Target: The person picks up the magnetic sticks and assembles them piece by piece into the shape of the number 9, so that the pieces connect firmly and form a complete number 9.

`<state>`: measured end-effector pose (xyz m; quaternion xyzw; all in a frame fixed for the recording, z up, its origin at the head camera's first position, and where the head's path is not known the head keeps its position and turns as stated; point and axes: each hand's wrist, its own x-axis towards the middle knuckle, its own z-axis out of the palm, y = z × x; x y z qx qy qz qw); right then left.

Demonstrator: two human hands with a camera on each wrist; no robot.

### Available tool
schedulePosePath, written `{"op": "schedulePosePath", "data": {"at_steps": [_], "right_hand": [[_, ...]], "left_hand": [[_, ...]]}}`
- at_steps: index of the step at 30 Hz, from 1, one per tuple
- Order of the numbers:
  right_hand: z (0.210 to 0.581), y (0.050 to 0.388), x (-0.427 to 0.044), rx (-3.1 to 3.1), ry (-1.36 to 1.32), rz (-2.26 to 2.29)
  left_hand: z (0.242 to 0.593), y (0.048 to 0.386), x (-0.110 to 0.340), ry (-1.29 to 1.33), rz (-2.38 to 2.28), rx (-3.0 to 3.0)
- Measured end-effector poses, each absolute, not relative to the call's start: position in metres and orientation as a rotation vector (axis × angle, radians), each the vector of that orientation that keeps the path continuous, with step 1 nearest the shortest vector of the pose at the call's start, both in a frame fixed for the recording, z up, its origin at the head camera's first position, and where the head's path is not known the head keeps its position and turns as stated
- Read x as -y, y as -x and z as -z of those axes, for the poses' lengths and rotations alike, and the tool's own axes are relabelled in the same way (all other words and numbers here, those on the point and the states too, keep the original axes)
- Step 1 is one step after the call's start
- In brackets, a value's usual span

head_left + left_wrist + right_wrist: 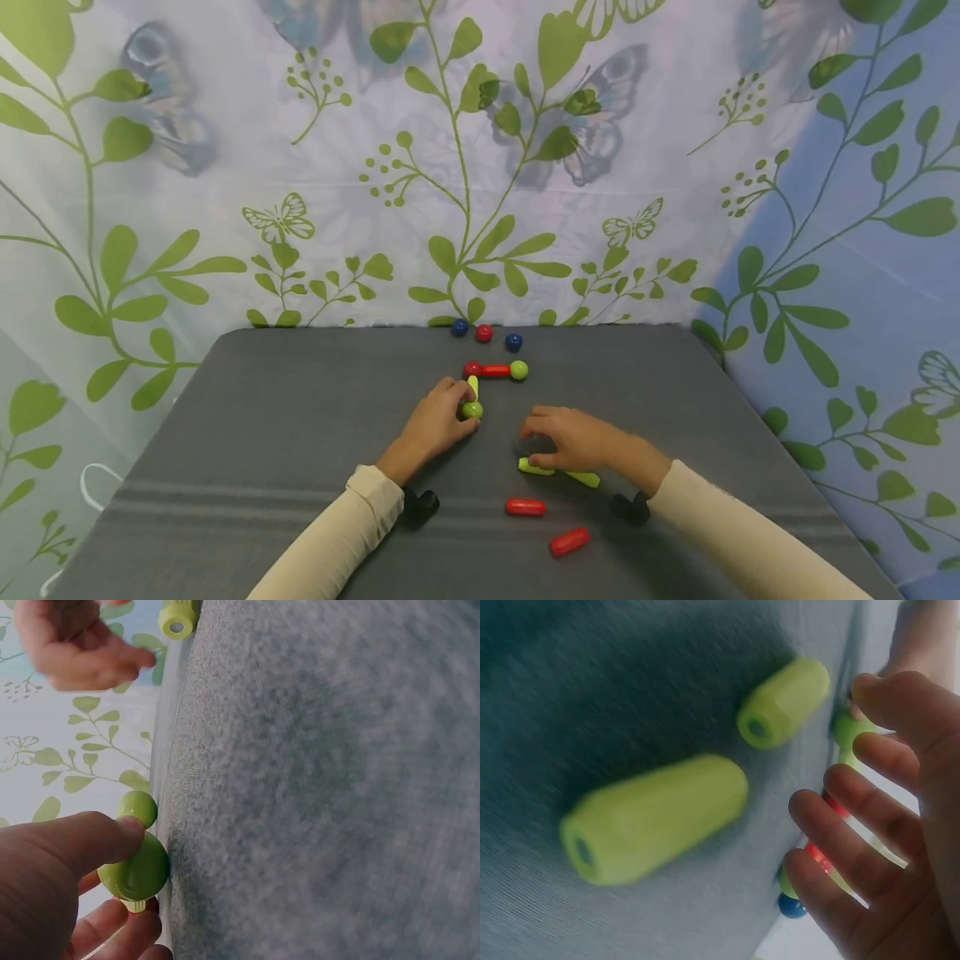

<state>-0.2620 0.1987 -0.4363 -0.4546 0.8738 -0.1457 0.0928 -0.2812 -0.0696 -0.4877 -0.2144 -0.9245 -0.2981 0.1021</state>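
Basically, left hand (435, 423) pinches the green ball (472, 411), lime stick (473, 386) just beyond it; a sideways push could skew them. Right of the ball, right hand (573, 437) hangs loose, empty, near two more sticks (536, 467), which a brush might roll.

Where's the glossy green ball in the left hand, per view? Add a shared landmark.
Head: glossy green ball, below centre, in left hand.
Left wrist: ball, lower left, larger-looking of two green ones.
Right wrist: ball, upper right, partly hidden.
Shared landmark: right hand; head, right of ball; left wrist, top left; right wrist, right edge.
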Motion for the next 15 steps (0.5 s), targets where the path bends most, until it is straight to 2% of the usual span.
{"op": "schedulePosePath", "data": {"at_steps": [15], "right_hand": [[0.447,0.256,-0.196,-2.586,1.344,0.405]], "left_hand": [[0.486,0.282,0.073,0.704,0.902,2.712]]}}
